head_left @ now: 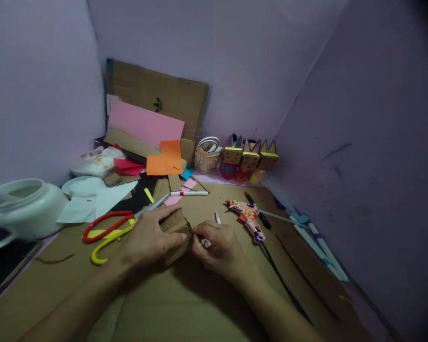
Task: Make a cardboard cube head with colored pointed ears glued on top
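A small brown cardboard box [176,228] is held above the cardboard-covered table, near the middle of the view. My left hand [148,240] wraps round its left side, the thumb lying across its front face. At the box's right edge, my right hand [217,247] has thumb and fingers pinched together on a dark strip along the edge. Scissors with red and yellow handles [109,232] lie just left of my left hand. Beyond my right hand rests a colourful patterned glue gun [248,219].
Markers [189,193] lie behind the hands. At the left are a white pot [24,209] and a dark phone [7,266]. Coloured paper [164,164], a small basket [207,156] and cardboard animal figures [250,160] stand at the back. A black cord [283,280] runs down right.
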{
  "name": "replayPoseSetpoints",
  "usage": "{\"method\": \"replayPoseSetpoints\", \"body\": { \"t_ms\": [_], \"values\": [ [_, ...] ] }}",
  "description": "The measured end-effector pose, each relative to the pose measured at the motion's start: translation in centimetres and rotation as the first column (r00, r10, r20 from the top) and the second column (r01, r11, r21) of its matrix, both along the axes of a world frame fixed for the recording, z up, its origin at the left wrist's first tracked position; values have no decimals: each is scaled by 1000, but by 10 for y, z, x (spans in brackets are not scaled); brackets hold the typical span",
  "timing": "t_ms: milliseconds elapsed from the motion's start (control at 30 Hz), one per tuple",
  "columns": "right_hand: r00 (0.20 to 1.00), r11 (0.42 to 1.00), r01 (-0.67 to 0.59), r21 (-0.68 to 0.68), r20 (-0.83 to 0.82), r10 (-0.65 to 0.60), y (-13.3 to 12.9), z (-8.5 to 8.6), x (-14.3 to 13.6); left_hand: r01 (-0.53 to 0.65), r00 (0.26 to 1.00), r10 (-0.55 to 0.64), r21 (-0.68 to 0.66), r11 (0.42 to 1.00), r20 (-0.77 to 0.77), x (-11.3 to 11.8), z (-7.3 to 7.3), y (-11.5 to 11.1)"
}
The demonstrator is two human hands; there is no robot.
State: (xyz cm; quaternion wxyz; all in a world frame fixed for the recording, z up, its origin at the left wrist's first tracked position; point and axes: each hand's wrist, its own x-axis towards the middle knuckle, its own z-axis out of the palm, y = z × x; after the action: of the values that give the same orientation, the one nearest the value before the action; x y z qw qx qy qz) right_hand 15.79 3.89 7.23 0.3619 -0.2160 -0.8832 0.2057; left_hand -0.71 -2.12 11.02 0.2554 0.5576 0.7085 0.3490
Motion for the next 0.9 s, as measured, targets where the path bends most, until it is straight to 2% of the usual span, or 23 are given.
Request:
{"method": "replayPoseSetpoints", "body": {
  "t_ms": [167, 300, 500, 767, 900],
  "values": [
    [1000, 997, -14, -72, -16, 13, -4, 12, 4, 12, 999, -12, 9, 1000, 49, -1, -2, 0],
    [996, 999, -11, -39, -88, 8, -4, 18, 7, 7, 999, -7, 3, 1000, -41, 4, -4, -2],
    [996, 997, -69, -18, -59, 68, -1, 16, 6, 25, 993, -22, 25, 999, -120, 8, -6, -4],
    [994, 985, 96, 143, -74, -86, -6, 6, 0, -11, 987, 25, 87, 996, -161, 13, -9, -2],
    [990, 978, 106, 180, -107, -88, -6, 4, 0, -3, 988, 20, 112, 994, -153, 13, -9, -2]
  ]
}}
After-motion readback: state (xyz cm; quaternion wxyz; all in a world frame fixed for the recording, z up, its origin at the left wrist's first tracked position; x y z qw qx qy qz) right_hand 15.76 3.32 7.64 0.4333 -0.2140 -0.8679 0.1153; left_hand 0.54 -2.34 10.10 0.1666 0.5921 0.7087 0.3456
